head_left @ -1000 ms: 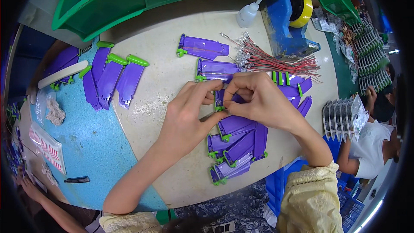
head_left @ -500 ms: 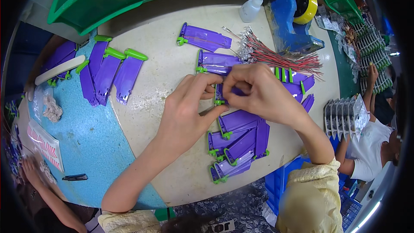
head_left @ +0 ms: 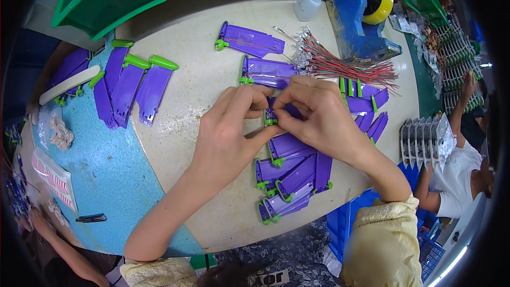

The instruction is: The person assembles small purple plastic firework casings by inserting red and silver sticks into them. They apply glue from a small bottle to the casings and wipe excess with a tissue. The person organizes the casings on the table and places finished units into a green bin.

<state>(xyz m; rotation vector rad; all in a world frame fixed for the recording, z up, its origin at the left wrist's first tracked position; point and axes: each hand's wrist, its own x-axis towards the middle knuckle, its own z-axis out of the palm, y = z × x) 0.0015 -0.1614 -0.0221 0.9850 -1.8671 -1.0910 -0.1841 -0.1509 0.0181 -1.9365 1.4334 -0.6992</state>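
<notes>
My left hand and my right hand meet over a purple plastic panel with a green end piece. The left thumb and index finger grip the panel's green end from the left. Just to the right, my right thumb and fingertips pinch together at the same end, and anything small between them is hidden. Beyond the hands lie two similar purple panels, a farther one with a thin wire along it and a nearer one. Closer to me, several more purple panels overlap in a pile.
A bundle of red and black wires lies near a blue tape dispenser. A white squeeze bottle stands before green bins. Purple panels and a utility knife lie leftward. Other people work at both sides.
My right fingertips have drawn closer over the panel's green end, and more of that end shows between the hands. The left hand keeps nearly the same place. The view has shifted slightly.
</notes>
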